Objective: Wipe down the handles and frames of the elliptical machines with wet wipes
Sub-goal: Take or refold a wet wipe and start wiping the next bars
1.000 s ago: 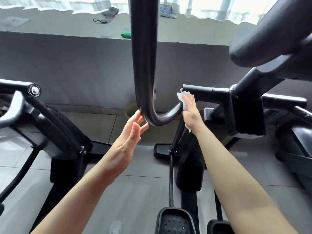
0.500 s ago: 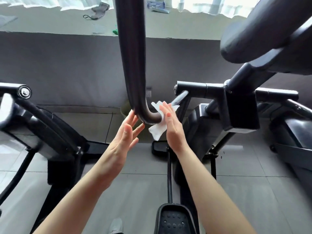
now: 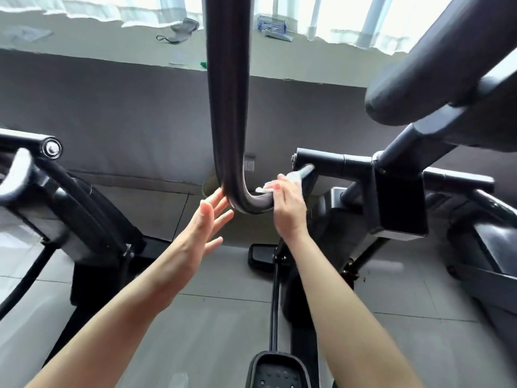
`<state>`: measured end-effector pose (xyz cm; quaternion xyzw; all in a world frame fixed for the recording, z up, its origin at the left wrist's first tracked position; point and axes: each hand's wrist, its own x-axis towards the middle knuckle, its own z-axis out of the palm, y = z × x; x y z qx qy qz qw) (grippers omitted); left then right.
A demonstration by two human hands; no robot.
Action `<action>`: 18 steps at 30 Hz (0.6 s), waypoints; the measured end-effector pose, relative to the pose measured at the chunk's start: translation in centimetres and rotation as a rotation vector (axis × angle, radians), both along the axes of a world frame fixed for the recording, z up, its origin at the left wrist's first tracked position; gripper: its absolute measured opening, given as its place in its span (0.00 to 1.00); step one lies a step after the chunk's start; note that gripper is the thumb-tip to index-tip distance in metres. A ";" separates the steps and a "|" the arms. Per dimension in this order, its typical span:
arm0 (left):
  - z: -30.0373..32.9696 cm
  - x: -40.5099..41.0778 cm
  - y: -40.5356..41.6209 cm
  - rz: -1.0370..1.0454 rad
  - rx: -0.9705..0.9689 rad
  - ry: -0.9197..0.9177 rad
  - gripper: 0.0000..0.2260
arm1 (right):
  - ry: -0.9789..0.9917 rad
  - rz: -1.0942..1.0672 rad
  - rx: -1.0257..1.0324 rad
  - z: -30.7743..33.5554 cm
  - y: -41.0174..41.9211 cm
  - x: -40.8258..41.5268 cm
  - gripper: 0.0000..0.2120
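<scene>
Wiping is in hand at the bend of the long, curved black tubular handle (image 3: 228, 107), which drops from the top edge of the view and hooks rightward toward the joint of the elliptical machine. The right hand (image 3: 288, 205) presses a crumpled white wet wipe (image 3: 267, 189) against the upper side of that bend, fingers curled over the tube so the cloth wraps its round surface; only a scrap of wipe shows above the knuckles, the rest hidden under the palm. The left hand (image 3: 202, 219) is released, its fingers straight and slightly spread, the tips touching or just beside the outer curve of the tube, most likely to steady the swinging handle against the rubbing pressure. Beyond the right hand, the short black horizontal crossbar (image 3: 333, 161) with its capped end sits just behind, probably the next surface to clean. A black ribbed foot pedal (image 3: 275, 371) lies at the bottom edge of the view on the grey tiled floor (image 3: 218, 317), and a second machine's dark frame (image 3: 70, 197) stands at the left edge
</scene>
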<state>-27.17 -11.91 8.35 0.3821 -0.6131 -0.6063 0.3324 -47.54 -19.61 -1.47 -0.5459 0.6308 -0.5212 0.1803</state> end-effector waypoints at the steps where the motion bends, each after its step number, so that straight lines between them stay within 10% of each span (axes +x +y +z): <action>1: 0.1 0.0 0.0 -0.002 -0.002 -0.003 0.40 | -0.029 0.007 -0.022 0.9 1.1 1.6 0.18; 10: 0.6 0.9 0.3 0.037 -0.062 -0.075 0.27 | -0.603 0.352 0.104 9.1 7.9 6.2 0.17; 18: 2.1 1.9 0.5 0.246 -0.093 0.068 0.16 | -0.120 0.425 0.012 13.3 9.5 6.3 0.35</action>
